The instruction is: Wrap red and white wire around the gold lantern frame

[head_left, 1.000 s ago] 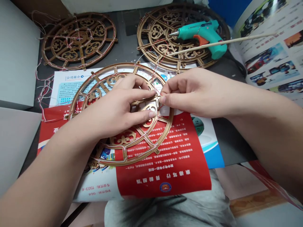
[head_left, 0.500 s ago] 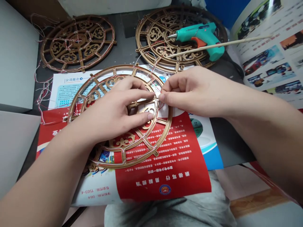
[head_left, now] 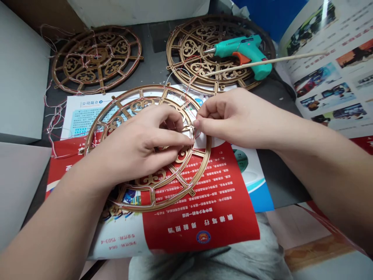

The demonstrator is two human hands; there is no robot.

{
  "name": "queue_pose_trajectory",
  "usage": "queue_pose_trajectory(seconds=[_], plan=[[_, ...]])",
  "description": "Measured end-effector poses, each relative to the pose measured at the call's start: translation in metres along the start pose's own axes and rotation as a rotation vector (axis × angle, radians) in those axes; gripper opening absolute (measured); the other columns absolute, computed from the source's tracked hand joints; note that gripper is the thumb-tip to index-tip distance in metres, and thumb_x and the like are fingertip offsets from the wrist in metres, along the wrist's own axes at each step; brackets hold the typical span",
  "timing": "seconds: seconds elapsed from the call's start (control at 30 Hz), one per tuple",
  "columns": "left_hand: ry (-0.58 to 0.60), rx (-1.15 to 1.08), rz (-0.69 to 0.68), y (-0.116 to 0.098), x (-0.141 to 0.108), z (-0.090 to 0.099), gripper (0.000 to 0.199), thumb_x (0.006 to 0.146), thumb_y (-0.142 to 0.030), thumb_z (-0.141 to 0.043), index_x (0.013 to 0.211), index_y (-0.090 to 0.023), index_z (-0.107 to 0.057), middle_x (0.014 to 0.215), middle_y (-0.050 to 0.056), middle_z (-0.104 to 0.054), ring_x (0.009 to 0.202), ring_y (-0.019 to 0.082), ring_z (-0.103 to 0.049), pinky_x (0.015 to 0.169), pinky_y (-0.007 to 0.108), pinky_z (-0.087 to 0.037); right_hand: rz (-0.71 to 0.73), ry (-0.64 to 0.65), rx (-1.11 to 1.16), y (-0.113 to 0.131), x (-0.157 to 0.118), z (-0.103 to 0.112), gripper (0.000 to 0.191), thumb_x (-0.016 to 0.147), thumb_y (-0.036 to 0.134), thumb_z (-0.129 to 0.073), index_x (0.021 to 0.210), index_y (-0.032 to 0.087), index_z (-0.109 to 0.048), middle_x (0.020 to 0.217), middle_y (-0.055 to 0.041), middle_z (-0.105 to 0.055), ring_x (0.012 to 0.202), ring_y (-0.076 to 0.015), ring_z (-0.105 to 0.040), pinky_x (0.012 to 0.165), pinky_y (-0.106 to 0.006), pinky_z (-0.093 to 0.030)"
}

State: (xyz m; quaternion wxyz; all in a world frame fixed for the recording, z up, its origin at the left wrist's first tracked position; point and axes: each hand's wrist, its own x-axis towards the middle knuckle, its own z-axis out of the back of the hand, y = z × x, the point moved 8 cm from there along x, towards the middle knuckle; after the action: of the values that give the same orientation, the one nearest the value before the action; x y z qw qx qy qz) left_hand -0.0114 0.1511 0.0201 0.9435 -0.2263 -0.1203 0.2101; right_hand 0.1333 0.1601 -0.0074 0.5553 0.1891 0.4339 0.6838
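Our gold wheel (head_left: 181,177) lies on papers (head_left: 241,217) near the front edge of the counter (head_left: 287,186). Our left hand (head_left: 145,140) is on top with bent fingers; we cannot tell if they grip it. Our right hand (head_left: 230,116) has its fingers closed, pinching thin red wire (head_left: 190,113). A green glue gun (head_left: 233,46) lies on another wheel (head_left: 189,48) near the back edge.

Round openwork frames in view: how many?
At least 3: front frame under the left hand, back-left frame, back-right frame beneath the glue gun. The last looks layered, so more may be hidden there.
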Motion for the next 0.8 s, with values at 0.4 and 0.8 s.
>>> queue_pose_trajectory(seconds=[0.4, 0.8], plan=[[0.045, 0.183, -0.05, -0.009, -0.004, -0.001, 0.032, 0.104, -0.028, -0.052, 0.122, -0.035, -0.078, 0.129, 0.008, -0.065, 0.119, 0.03, -0.063, 0.096, 0.053, -0.055, 0.018, -0.003, -0.059, -0.005, 0.002, -0.001, 0.013, 0.092, 0.028, -0.067, 0.083, 0.02, -0.072, 0.07, -0.002, -0.069, 0.065, -0.0152, -0.061, 0.057, -0.029, -0.039], [0.034, 0.265, -0.011, -0.014, -0.001, -0.005, 0.033, 0.105, -0.03, -0.048, 0.11, -0.03, -0.081, 0.119, 0.011, -0.069, 0.109, 0.031, -0.065, 0.085, 0.053, -0.056, 0.026, -0.042, -0.108, -0.001, 0.002, 0.0, 0.014, 0.09, 0.027, -0.068, 0.079, 0.02, -0.072, 0.071, -0.0023, -0.07, 0.066, -0.0158, -0.062, 0.057, -0.03, -0.038]])
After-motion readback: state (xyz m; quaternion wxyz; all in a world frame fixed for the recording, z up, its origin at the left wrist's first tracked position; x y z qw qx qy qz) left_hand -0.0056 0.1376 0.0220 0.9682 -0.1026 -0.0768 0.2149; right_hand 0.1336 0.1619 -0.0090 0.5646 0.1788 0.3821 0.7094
